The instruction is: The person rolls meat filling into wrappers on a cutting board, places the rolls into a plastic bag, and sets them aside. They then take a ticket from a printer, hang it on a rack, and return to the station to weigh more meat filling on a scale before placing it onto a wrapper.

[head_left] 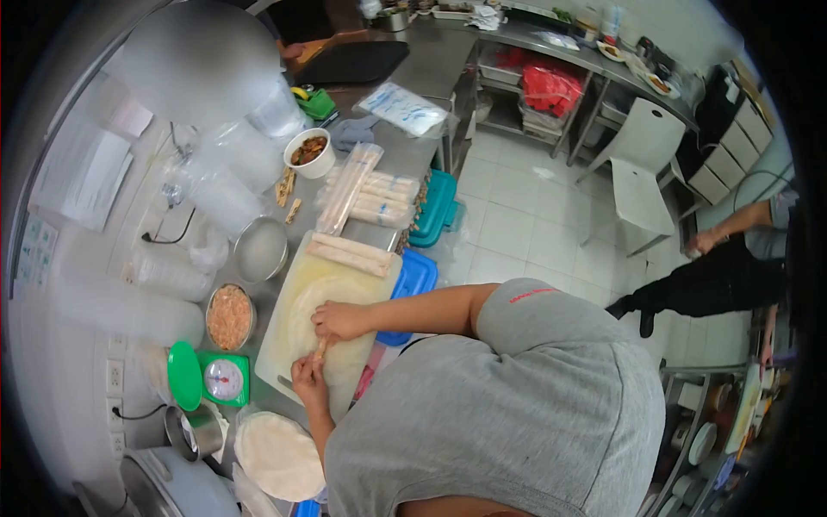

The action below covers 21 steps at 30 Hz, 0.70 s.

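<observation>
Over a white cutting board (280, 349), my right hand (343, 320) and my left hand (309, 377) meet at a small roll of pinkish filling (320, 348) in thin wrapper. The fingers of both hands are curled and pinch it, one hand at each end; how far the wrapper is folded is partly hidden. Finished long rolls (349, 255) lie side by side at the board's far right end. Left of the board stands a metal bowl of pinkish minced filling (230, 317). A stack of round white wrappers (278, 457) lies near my left forearm.
A green kitchen scale (226, 379) and an empty-looking metal bowl (260, 250) border the board. Bagged rolls (375, 198), a white tub of dark food (309, 153) and a blue container (413, 289) are close by. Another person (715, 258) is at the far right.
</observation>
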Tool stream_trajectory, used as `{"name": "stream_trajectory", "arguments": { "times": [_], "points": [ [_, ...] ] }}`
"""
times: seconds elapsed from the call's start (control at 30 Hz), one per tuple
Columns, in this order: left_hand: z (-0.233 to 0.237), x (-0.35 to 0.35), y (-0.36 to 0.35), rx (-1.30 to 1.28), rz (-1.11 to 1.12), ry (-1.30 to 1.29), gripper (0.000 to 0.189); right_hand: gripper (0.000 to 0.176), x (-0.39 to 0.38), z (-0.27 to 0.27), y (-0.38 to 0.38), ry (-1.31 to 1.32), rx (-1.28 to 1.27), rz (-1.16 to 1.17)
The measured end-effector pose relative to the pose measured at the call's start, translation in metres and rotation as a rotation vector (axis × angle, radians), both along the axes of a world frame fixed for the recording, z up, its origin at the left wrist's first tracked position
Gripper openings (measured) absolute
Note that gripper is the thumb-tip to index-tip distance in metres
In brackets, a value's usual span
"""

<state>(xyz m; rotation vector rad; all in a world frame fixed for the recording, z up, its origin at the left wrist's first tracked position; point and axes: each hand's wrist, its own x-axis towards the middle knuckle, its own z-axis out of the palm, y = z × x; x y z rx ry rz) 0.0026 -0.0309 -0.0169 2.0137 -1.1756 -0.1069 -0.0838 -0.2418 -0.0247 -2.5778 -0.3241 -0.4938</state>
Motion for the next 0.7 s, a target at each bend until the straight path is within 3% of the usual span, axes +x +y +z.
{"name": "stream_trajectory", "arguments": {
  "times": [0.1, 0.2, 0.33, 0.4, 0.5, 0.7],
  "points": [
    [-0.005, 0.003, -0.009, 0.000, -0.007, 0.031, 0.030, 0.039, 0.019, -0.020, -0.013, 0.035, -0.001, 0.113],
    [-0.006, 0.002, -0.018, 0.005, -0.057, -0.309, 0.028, 0.030, -0.001, 0.008, -0.009, -0.043, 0.023, 0.061],
    [-0.003, 0.007, -0.026, 0.101, -0.112, -0.054, 0.034, 0.033, 0.029, -0.020, -0.014, 0.120, -0.015, 0.089],
    [0.009, 0.001, -0.030, 0.087, -0.149, -0.034, 0.036, 0.036, 0.028, -0.022, -0.016, 0.148, -0.078, 0.072],
    [-0.031, 0.021, -0.032, -0.090, -0.135, -0.044, 0.036, 0.035, 0.005, 0.003, -0.012, 0.088, -0.100, 0.005],
    [-0.031, 0.014, -0.056, -0.008, -0.187, -0.132, 0.036, 0.037, 0.009, -0.006, -0.016, 0.094, -0.160, -0.052]
  ]
}}
